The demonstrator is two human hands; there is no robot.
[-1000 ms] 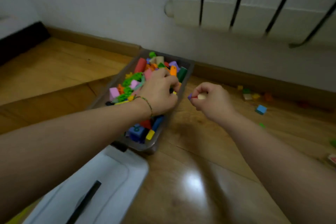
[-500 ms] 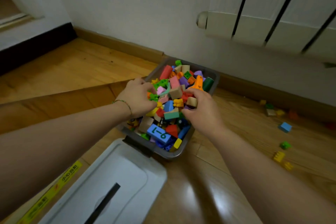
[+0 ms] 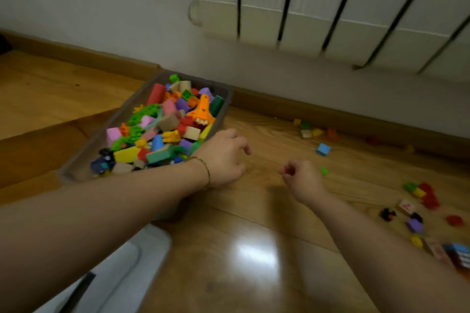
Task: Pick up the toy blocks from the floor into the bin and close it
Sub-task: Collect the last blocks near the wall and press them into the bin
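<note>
In the head view, the left hand [image 3: 223, 157] is hovering just right of the bin [image 3: 85, 157], fingers relaxed and holding nothing. The right hand [image 3: 302, 178] is curling inward; whether it is holding anything cannot be told. Toy blocks [image 3: 167, 122] are filling the bin, and loose blocks [image 3: 323, 149] are lying on the floor [image 3: 254, 211] to the right.

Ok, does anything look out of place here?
Yes. Loose blocks lie scattered on the floor right of the bin: a blue cube, a small green block, a red and yellow cluster further right. The bin is heaped full, and its lid lies off beside it.
</note>
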